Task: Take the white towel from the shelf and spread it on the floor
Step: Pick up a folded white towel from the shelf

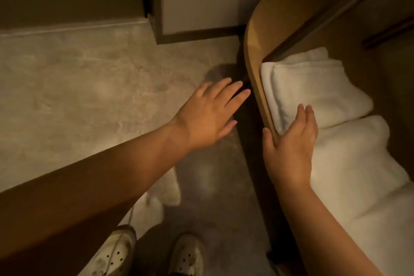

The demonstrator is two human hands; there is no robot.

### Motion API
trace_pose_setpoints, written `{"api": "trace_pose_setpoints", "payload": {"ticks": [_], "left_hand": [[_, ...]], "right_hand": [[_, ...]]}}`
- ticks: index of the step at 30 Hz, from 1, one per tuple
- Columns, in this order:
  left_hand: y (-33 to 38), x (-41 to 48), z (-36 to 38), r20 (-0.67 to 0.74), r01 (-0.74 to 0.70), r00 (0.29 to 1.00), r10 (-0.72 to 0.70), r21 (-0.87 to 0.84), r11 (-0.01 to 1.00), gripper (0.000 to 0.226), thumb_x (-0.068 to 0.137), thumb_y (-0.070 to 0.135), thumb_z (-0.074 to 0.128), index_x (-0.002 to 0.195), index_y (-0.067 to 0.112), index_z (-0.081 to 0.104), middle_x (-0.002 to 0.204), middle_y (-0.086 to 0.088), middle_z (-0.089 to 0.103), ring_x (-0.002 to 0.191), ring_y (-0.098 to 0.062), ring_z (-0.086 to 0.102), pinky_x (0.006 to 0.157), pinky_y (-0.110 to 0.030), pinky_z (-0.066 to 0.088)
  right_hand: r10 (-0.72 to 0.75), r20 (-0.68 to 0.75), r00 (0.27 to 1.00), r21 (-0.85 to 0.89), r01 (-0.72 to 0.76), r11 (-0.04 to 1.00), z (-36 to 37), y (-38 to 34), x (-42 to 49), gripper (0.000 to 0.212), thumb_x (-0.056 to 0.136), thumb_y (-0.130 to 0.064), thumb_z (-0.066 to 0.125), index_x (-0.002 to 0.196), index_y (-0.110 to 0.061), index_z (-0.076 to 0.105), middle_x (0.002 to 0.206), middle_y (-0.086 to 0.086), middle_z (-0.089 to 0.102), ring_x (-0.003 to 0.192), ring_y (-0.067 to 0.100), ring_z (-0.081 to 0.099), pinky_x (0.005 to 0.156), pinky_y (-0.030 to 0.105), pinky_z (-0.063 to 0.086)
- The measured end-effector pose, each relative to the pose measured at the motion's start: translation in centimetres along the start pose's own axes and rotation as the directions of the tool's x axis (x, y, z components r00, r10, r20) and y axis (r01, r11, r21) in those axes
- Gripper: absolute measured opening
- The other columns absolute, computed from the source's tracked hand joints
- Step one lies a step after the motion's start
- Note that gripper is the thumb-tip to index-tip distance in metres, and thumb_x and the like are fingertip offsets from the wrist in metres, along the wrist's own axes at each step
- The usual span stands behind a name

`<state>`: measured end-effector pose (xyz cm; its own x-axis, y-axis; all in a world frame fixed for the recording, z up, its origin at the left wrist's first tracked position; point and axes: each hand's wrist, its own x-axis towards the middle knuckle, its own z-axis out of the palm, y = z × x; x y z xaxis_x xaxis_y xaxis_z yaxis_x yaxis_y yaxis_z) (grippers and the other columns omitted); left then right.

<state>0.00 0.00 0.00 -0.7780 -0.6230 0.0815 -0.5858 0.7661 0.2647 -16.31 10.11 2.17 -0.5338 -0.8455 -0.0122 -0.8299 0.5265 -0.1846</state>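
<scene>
A folded white towel [313, 87] lies on a curved wooden shelf [254, 51] at the right, with a second white towel [354, 163] stacked nearer me. My right hand [291, 141] rests at the shelf's rim, its straight fingers touching the near corner of the far towel and its thumb outside the wooden edge. My left hand [210, 112] hovers open over the floor just left of the shelf, fingers spread and holding nothing.
Grey mottled floor [78, 85] stretches to the left and back. A dark-framed door or panel [197, 2] stands behind, beside a dark wall with a skirting edge. My two white shoes [188, 255] are at the bottom, close to the shelf's base.
</scene>
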Motion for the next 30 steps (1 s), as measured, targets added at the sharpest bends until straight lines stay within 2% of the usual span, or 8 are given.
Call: {"api": "trace_pose_setpoints", "payload": {"ticks": [2,6,11,14,17,19,24,30], "left_hand": [[-0.1,1.5,1.8,0.039,-0.004,0.999,0.006,-0.051,0.999,0.067,0.096,0.037,0.045,0.150,0.017,0.010,0.157,-0.009,0.017,0.144,-0.025,0.016,0.112,-0.042,0.022],[-0.1,4.2,5.0,-0.012,-0.135,0.991,0.134,-0.083,0.987,0.070,0.093,0.026,0.054,0.150,0.016,0.015,0.156,-0.010,0.021,0.143,-0.025,0.020,0.112,-0.039,0.023],[0.3,8.0,7.1,-0.029,-0.175,0.984,0.174,-0.040,0.984,0.081,0.087,0.005,0.057,0.151,0.014,0.007,0.159,-0.012,0.009,0.146,-0.028,0.006,0.115,-0.039,0.011],[0.9,10.4,7.8,-0.024,-0.244,0.969,0.245,0.013,0.970,0.089,0.082,-0.007,0.054,0.150,0.014,0.002,0.160,-0.012,0.002,0.146,-0.029,-0.002,0.116,-0.039,0.004],[0.9,12.0,8.6,0.031,-0.307,0.951,0.306,0.032,0.951,0.087,0.084,-0.007,0.053,0.150,0.016,0.001,0.160,-0.010,-0.002,0.146,-0.027,-0.007,0.115,-0.036,-0.001],[0.8,12.3,8.9,0.047,-0.298,0.954,0.296,0.032,0.954,0.084,0.086,-0.005,0.052,0.151,0.017,0.002,0.160,-0.009,0.000,0.146,-0.026,-0.007,0.115,-0.035,-0.002],[0.8,11.9,9.1,0.008,-0.261,0.965,0.261,0.035,0.965,0.071,0.089,-0.001,0.050,0.149,0.014,0.015,0.158,-0.009,0.014,0.146,-0.025,0.004,0.116,-0.036,0.001],[0.9,10.0,8.5,-0.061,-0.248,0.965,0.254,0.085,0.965,0.063,0.086,0.004,0.053,0.143,0.012,0.028,0.149,-0.012,0.031,0.141,-0.029,0.021,0.116,-0.040,0.008]], "right_hand": [[0.030,-0.033,0.999,0.014,-0.029,0.999,1.2,0.7,0.8,0.075,0.090,-0.032,0.058,0.147,-0.013,0.014,0.156,0.011,0.015,0.143,0.026,0.015,0.109,0.032,0.018],[0.046,-0.079,0.996,-0.011,-0.047,0.999,3.5,2.3,2.6,0.069,0.091,-0.026,0.057,0.146,-0.009,0.020,0.153,0.014,0.022,0.140,0.027,0.021,0.112,0.037,0.024],[0.022,-0.099,0.995,-0.073,-0.030,0.997,4.7,3.2,4.0,0.059,0.090,-0.019,0.058,0.142,-0.008,0.033,0.147,0.013,0.036,0.135,0.026,0.029,0.110,0.037,0.028],[0.022,-0.143,0.989,-0.050,-0.030,0.998,5.0,3.4,4.2,0.050,0.089,-0.008,0.056,0.137,-0.008,0.042,0.139,0.012,0.046,0.129,0.025,0.037,0.106,0.034,0.033],[0.035,-0.181,0.983,-0.056,-0.046,0.997,5.2,3.5,4.4,0.049,0.087,0.002,0.048,0.135,-0.008,0.046,0.135,0.011,0.050,0.126,0.024,0.040,0.102,0.032,0.035],[0.033,-0.197,0.980,-0.061,-0.045,0.997,5.4,3.4,4.4,0.049,0.086,0.003,0.047,0.134,-0.011,0.047,0.133,0.008,0.052,0.124,0.022,0.042,0.097,0.032,0.038],[0.021,-0.199,0.980,-0.083,-0.038,0.996,5.2,3.3,4.2,0.046,0.087,0.000,0.050,0.131,-0.014,0.052,0.127,0.005,0.058,0.115,0.022,0.050,0.087,0.032,0.043],[-0.011,-0.123,0.992,-0.072,0.002,0.997,4.5,2.7,2.8,0.047,0.086,0.000,0.051,0.131,-0.015,0.054,0.127,0.004,0.059,0.113,0.023,0.053,0.088,0.033,0.044]]}}
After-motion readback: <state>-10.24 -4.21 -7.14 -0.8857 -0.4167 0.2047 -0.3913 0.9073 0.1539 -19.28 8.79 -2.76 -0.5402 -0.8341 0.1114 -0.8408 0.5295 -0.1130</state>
